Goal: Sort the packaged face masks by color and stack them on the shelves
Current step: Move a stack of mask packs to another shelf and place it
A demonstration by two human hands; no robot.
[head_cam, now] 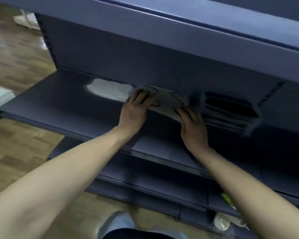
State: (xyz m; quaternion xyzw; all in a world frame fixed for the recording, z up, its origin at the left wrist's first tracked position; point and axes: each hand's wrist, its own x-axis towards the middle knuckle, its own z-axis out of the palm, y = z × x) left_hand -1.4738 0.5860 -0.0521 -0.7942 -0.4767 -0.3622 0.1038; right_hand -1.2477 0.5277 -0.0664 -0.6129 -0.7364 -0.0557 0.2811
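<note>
Both of your hands are clamped on the same stack of grey packaged masks (167, 103): your left hand (136, 109) lies over its left end with fingers curled onto the top packet, and your right hand (192, 125) grips its near right edge, fingers bent over the top. Nearest to you, at the bottom of the view, your forearms reach up and forward from either side, and between them a patch of wooden floor (12, 131) shows below the shelving. Low on the right, on the lowest shelf (193, 200), lie some pale packets (222, 222) and a green-and-white item (227, 199), both too blurred to identify. Above that, the grey stack sits on the middle shelf (59, 107), tilted slightly, with dark ear-loop outlines visible through the top wrapper. Just beside it on the right, touching or nearly touching your right hand, stands a taller stack of black packaged masks (231, 111). To the left of your left hand, farther back on the same shelf, rests a low pile of white packaged masks (109, 89), its right end close to your fingertips. Beyond these rises the blue back panel (128, 57), and overhead the front edge of the upper shelf (197, 31) crosses the view.
</note>
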